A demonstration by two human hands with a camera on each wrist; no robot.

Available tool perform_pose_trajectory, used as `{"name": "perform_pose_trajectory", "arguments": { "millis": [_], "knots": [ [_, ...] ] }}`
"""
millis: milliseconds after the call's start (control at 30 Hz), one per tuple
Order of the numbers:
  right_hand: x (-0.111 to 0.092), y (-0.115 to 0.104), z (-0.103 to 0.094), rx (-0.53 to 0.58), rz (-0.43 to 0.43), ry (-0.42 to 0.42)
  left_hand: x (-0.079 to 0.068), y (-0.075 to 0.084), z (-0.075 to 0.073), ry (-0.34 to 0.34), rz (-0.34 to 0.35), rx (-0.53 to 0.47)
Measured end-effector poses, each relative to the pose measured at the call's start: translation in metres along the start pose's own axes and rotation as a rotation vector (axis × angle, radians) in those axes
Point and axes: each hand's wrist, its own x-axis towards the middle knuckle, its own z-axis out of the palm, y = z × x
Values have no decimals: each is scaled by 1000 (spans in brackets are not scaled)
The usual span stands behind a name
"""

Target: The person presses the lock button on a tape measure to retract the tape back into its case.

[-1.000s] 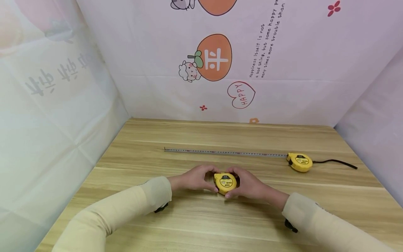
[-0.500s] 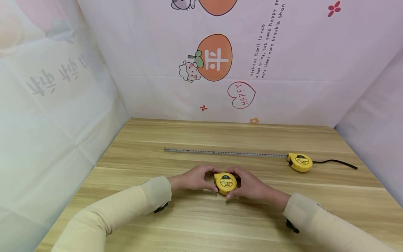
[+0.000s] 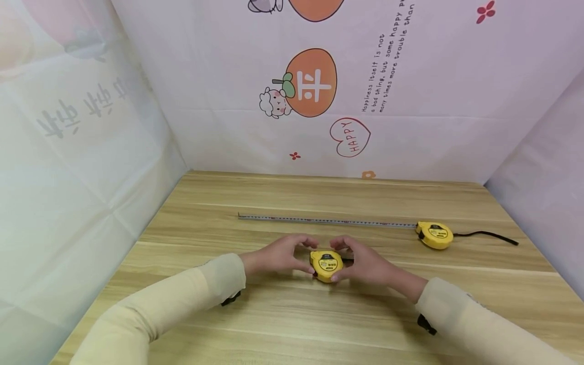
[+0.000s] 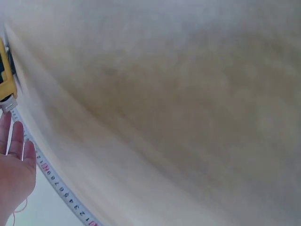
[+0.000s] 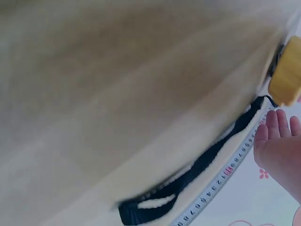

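A yellow tape measure (image 3: 326, 266) lies on the table between my two hands in the head view. Around its left side is my left hand (image 3: 279, 256), thumb by the case's lower left edge, fingers arched clear of it. On the other side my right hand (image 3: 370, 264) is loosely bent, its thumb at the lower right edge and its fingers raised off the case. Part of the black strap (image 5: 202, 165) is hidden by the right hand in the head view but shows in the right wrist view. The left wrist view catches only the edge of the tape measure (image 4: 7, 75).
Farther back, a second yellow tape measure (image 3: 435, 235) lies with its blade (image 3: 319, 220) pulled out to the left and a black cord (image 3: 488, 233) to the right. Printed cloth (image 3: 228, 91) rises behind the wooden table (image 3: 274, 324) and at both sides.
Both hands have loosened: their fingers have lifted off the top of the tape measure and the right hand has shifted slightly right. The tape measure stays in place.
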Motion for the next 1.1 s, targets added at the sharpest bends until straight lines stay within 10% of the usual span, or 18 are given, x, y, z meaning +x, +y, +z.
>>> {"name": "perform_pose_trajectory", "arguments": {
  "millis": [600, 1100],
  "knots": [
    [-5, -8, -41, -74, -112, 139, -16, -8, -42, 129, 29, 4],
    [-35, -9, -100, -157, -1, 297, -47, -36, -97, 322, -38, -46]
  ]
}}
